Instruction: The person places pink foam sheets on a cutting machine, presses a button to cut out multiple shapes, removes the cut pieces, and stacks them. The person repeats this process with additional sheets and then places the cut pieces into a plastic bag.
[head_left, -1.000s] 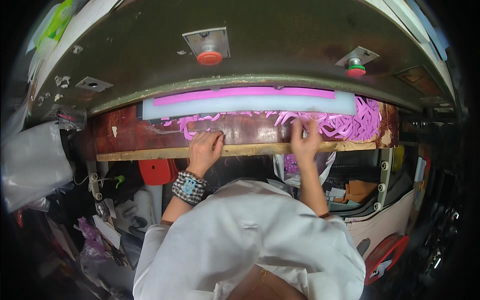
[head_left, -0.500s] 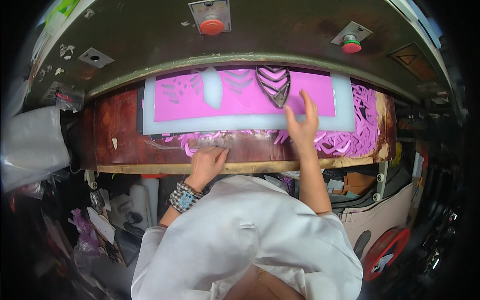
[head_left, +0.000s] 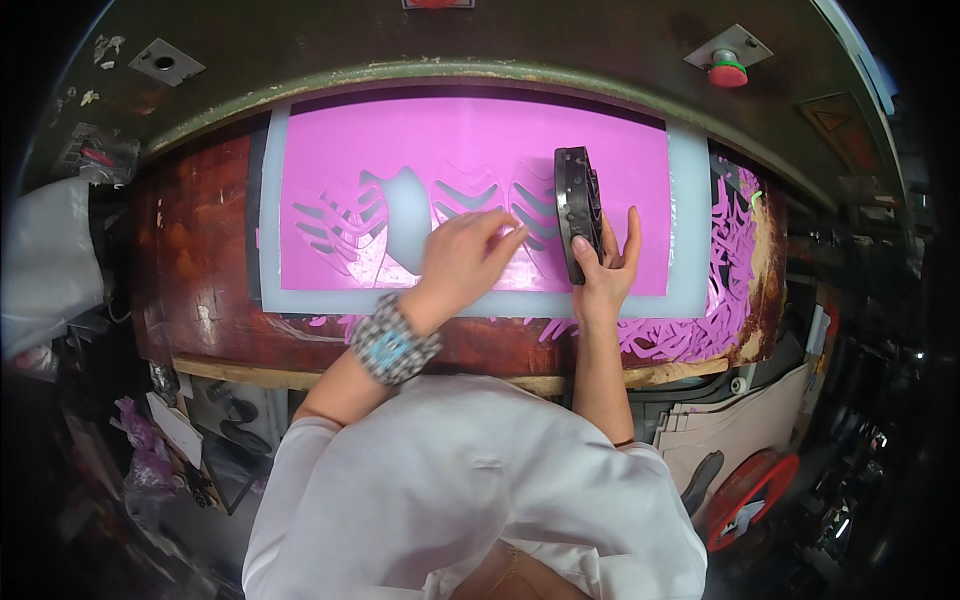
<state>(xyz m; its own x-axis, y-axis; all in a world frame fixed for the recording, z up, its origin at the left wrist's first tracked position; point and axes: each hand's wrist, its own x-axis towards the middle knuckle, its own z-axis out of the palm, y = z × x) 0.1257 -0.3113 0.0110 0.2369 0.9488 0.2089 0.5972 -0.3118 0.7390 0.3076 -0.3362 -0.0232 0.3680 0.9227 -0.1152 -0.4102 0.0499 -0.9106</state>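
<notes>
A pink sheet (head_left: 480,140) lies on a pale cutting board (head_left: 690,200) under the press. Several shapes have been cut out of the sheet's left half. My right hand (head_left: 608,265) holds a dark metal cutting die (head_left: 578,205) tipped up on its edge on the sheet. My left hand (head_left: 465,255) rests with its fingers on the cut pink pieces just left of the die. A beaded wristband (head_left: 393,340) is on my left wrist.
Pink offcuts (head_left: 725,290) pile up on the brown press bed (head_left: 195,250) at the right. A red and green button (head_left: 728,72) sits on the press head above. White bags (head_left: 45,260) hang at the left; a red wheel (head_left: 750,495) is lower right.
The board with the pink sheet has slid out toward me from under the press. My right hand has tipped the die up on edge, and my left hand has moved onto the cut pieces.
</notes>
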